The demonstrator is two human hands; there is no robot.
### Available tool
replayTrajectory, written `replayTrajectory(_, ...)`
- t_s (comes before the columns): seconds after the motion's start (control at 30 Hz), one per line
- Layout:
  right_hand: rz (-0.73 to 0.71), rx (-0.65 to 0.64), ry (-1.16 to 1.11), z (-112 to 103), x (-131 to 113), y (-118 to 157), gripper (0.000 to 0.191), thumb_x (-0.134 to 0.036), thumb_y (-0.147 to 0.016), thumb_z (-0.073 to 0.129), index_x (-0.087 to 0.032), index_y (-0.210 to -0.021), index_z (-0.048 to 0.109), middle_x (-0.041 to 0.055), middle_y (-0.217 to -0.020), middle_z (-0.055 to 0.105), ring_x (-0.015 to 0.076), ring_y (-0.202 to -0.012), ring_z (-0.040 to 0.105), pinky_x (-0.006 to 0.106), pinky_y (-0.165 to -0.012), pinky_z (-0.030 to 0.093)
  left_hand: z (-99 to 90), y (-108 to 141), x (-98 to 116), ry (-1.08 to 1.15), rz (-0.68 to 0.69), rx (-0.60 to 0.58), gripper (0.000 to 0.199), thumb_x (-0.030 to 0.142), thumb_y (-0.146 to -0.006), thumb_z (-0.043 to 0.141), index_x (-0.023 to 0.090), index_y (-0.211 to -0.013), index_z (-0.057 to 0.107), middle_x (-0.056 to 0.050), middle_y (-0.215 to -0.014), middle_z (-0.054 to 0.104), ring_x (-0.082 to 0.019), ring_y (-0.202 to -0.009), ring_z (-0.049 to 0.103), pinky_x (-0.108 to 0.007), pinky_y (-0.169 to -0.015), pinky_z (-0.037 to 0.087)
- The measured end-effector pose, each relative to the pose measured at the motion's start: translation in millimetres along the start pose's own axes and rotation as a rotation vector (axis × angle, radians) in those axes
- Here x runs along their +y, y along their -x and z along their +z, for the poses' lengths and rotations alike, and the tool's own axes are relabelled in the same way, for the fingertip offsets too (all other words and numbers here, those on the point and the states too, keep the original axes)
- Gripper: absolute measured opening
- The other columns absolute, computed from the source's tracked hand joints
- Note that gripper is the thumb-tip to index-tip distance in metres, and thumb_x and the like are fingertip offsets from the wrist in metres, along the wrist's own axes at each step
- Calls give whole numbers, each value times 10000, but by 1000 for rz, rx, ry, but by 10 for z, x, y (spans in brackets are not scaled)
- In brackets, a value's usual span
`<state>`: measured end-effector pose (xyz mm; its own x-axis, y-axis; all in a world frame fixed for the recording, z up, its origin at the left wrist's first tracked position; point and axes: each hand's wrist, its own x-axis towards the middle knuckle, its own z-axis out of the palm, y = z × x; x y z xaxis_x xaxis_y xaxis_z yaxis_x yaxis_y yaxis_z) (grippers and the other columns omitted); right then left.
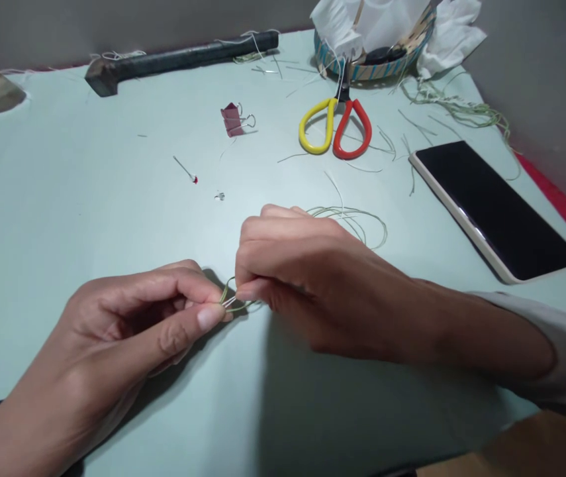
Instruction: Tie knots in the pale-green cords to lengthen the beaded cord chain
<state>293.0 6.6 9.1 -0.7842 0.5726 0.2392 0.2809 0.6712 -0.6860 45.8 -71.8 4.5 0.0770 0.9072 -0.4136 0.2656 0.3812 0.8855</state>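
Observation:
My left hand [138, 331] pinches a green cord [226, 291] between thumb and index fingertip. Close against it, my right hand [307, 271] is closed, thumb against fingers, on white thread [230, 301] that runs across the small gap between the hands. Part of the cord makes a small loop there; the fingers hide the rest. Beyond my right hand lies a loose coil of green cord [382, 228] with a white strand over it. A small clear bead-like piece [220, 196] and a pin with a red end [193, 178] lie ahead of my hands.
Red-and-yellow-handled scissors [335, 126] and a dark red binder clip [232, 120] lie farther back. A phone [496, 212] rests at the right. Along the back are a hammer [183, 61], a basket with white paper [375, 69] and tangled green cord [461, 109]. Thread scraps are scattered about.

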Motion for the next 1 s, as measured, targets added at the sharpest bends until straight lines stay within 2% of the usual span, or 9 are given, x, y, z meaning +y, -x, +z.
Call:
replayTrajectory(0.07, -27, 24, -5, 2, 19, 15, 238, -205, -1101, 560, -213, -887, 664, 4, -933, 705, 165, -912, 616, 331, -839, 450, 34, 5, 40, 30, -3, 1, 325, 592, -849, 937, 293, -763, 844, -12, -705, 618, -142, -616, 452, -253, -487, 351)
replayTrajectory(0.2, -92, 197, 88, 14, -14, 73, 246, -275, -1141, 535, -215, -974, 706, 18, -1000, 700, 179, -923, 604, 361, -850, 447, 88, -11, 110, 139, -32, 6, 355, 600, -815, 961, 291, -697, 831, 27, -571, 445, -120, -547, 329, -250, -446, 266)
replayTrajectory(0.27, -136, 201, 195, 34, -52, 90, 232, -231, -1125, 528, -227, -988, 714, 1, -979, 701, 177, -881, 575, 378, -803, 402, 96, -20, 120, 146, -46, 4, 351, 617, -804, 959, 298, -721, 839, 23, -577, 455, -131, -557, 345, -259, -450, 277)
replayTrajectory(0.37, -149, 127, 331, 83, -91, 73, 225, -116, -1065, 540, -216, -1001, 730, -4, -993, 729, 173, -842, 539, 382, -743, 320, 91, -32, 116, 118, -47, 15, 338, 608, -809, 941, 291, -750, 842, 7, -614, 521, -143, -573, 369, -279, -469, 312)
replayTrajectory(0.5, -138, 163, 308, 152, -106, 27, 330, -72, -1056, 461, -197, -827, 663, -41, -820, 665, 132, -773, 482, 357, -723, 296, 67, -73, 102, 65, -50, 25, 272, 539, -827, 890, 271, -804, 847, -7, -604, 548, -185, -608, 467, -321, -538, 413)
replayTrajectory(0.6, -90, 268, 248, 197, -114, 33, 300, -69, -1023, 501, -204, -785, 624, -85, -739, 610, 98, -734, 479, 333, -739, 338, 49, -118, 101, 53, -52, 21, 254, 519, -817, 877, 273, -874, 859, -11, -596, 556, -223, -657, 542, -345, -584, 464)
replayTrajectory(0.73, -48, 352, 272, 239, -112, 67, 279, -130, -1009, 600, -232, -757, 664, -92, -762, 630, 101, -783, 528, 319, -797, 394, 50, -137, 120, 55, -52, 15, 244, 510, -822, 874, 275, -884, 863, -12, -589, 559, -232, -664, 557, -351, -592, 473)
replayTrajectory(0.9, -41, 382, 276, 205, -140, 59, 464, -271, -1128, 522, -235, -696, 685, -78, -739, 629, 106, -761, 532, 348, -841, 438, 90, -88, 155, 126, -43, -23, 272, 496, -842, 898, 268, -709, 832, 12, -528, 485, -153, -542, 412, -289, -478, 367)
replayTrajectory(1.0, -78, 335, 284, 150, -173, 44, 483, -166, -1103, 487, -219, -652, 650, -82, -730, 631, 94, -716, 522, 379, -882, 476, 111, -69, 181, 186, -40, -17, 316, 483, -828, 928, 266, -632, 809, 24, -515, 462, -117, -511, 352, -242, -434, 315)
